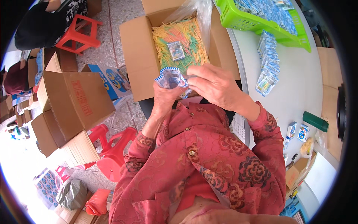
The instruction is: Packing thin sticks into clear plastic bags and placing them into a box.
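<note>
My left hand point(167, 95) is closed round a small clear plastic packet point(172, 77) with a blue-and-white striped edge, holding it above the near side of a cardboard box. At the packet's right side is my right hand point(220, 85), fingers pressed together; what they hold, if anything, is hidden. Beyond both hands, the box holds a heap of thin yellow, green and orange sticks point(167, 33). A similar striped packet point(176, 50) lies on top of the sticks. Part of another striped packet point(185, 93) shows below my hands.
On the white table point(294, 82) to the right are a row of packets point(267, 63), a green basket point(257, 18) full of packets, and a dark green cylinder point(315, 121). Cardboard boxes point(76, 100) and red plastic stools point(117, 153) stand at left. People sit at far left.
</note>
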A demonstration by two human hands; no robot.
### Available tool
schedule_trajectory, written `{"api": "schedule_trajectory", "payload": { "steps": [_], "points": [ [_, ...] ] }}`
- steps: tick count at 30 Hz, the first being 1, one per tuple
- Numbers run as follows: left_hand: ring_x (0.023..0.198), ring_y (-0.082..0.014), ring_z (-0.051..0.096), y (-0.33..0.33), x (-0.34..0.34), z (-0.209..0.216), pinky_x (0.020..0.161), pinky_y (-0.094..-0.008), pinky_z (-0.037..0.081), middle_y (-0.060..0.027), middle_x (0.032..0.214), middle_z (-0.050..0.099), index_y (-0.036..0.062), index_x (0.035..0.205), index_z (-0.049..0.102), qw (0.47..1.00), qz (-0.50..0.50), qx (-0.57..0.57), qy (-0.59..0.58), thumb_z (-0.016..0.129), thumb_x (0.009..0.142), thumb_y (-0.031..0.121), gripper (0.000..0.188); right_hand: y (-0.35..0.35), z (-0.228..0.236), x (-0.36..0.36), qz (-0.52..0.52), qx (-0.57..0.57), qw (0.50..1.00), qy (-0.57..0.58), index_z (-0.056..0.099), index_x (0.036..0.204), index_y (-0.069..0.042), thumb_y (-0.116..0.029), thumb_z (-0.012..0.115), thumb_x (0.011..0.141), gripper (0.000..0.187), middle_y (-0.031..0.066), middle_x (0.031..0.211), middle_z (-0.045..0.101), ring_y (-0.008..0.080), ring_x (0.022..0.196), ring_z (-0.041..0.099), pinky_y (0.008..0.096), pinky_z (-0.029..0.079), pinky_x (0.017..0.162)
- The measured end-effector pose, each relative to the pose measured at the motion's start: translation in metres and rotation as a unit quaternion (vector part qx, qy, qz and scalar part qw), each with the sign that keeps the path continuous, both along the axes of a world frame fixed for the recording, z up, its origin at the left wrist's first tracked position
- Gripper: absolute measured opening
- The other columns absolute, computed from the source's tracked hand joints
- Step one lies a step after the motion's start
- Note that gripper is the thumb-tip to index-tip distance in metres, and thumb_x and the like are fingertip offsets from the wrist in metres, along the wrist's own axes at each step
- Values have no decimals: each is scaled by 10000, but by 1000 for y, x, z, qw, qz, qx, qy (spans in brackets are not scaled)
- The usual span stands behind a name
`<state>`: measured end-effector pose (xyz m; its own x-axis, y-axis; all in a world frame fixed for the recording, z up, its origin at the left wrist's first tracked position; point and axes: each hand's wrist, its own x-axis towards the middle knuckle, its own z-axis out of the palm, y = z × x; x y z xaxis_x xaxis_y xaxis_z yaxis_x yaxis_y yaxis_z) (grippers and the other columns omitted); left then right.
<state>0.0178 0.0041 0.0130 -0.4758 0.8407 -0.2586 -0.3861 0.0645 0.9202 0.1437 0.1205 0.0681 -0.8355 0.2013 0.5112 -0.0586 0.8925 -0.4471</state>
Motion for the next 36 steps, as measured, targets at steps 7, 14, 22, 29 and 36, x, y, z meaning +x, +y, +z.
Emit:
{"api": "schedule_trajectory", "payload": {
  "steps": [7, 14, 22, 29, 36],
  "points": [
    [741, -90, 565, 1, -29, -4, 678, -237, 475, -17, 841, 600, 25, 908, 568, 994, 74, 58, 55, 704, 678, -20, 271, 18, -4, -52, 87, -159, 982, -45, 566, 842, -59, -134, 581, 793, 91, 46, 739, 537, 202, 642, 568, 317, 447, 553],
    [815, -125, 575, -18, -63, -9, 727, -261, 476, -40, 917, 586, 32, 976, 536, 984, 168, 54, 27, 704, 660, -71, 372, 68, -83, -80, -54, -384, 917, -95, 608, 790, -27, -179, 583, 782, 154, 9, 657, 594, 79, 568, 525, 234, 424, 544],
    [861, -141, 574, -30, -64, -20, 750, -271, 475, -52, 937, 588, 26, 982, 532, 981, 190, 31, -19, 693, 667, -81, 370, 62, -256, -68, -91, -336, 879, -327, 645, 763, -42, -109, 586, 732, 95, 56, 610, 594, 102, 559, 563, 251, 454, 533],
    [793, -145, 596, -28, -67, -26, 721, -279, 495, -57, 879, 596, 24, 946, 532, 982, 185, 16, -40, 691, 662, -92, 345, 43, -326, -76, -195, -219, 883, -367, 604, 649, 29, -116, 566, 639, 151, 249, 711, 587, 393, 705, 588, 464, 466, 677],
    [791, -137, 595, -24, -68, -27, 709, -270, 494, -60, 878, 600, 14, 918, 544, 983, 174, -6, -63, 688, 661, -98, 315, 26, -324, -88, -286, -238, 854, -364, 611, 649, 30, -181, 634, 597, 218, 244, 702, 593, 389, 673, 586, 446, 477, 662]
  ]
}}
